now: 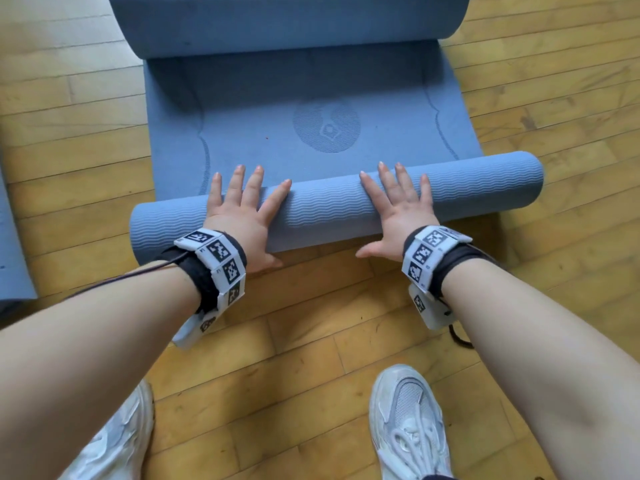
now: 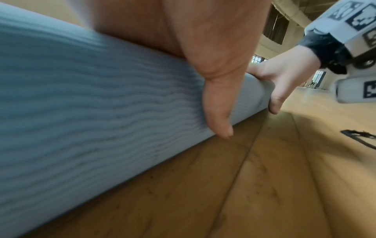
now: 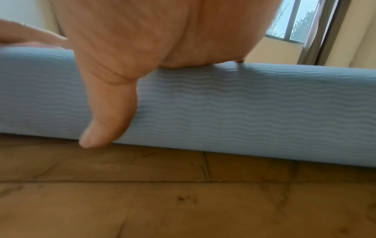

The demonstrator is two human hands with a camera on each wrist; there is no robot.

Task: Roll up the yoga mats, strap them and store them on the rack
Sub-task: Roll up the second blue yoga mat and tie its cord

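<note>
A blue yoga mat (image 1: 311,98) lies on the wooden floor, its near end wound into a roll (image 1: 332,209) with a wavy ribbed surface. My left hand (image 1: 242,206) presses flat on the roll's left part, fingers straight and spread, thumb down the near side. My right hand (image 1: 398,202) presses flat on the roll further right in the same way. In the left wrist view my left hand (image 2: 203,56) rests on the roll (image 2: 91,104), thumb hanging toward the floor. The right wrist view has my right hand (image 3: 132,48) on the roll (image 3: 244,104). The mat's far end curls up (image 1: 287,22).
Another blue mat's edge (image 1: 14,258) lies at the far left. My two white sneakers, the left (image 1: 114,441) and the right (image 1: 408,427), stand on the wooden floor (image 1: 311,341) just behind the roll. A window (image 3: 293,21) shows beyond the roll in the right wrist view.
</note>
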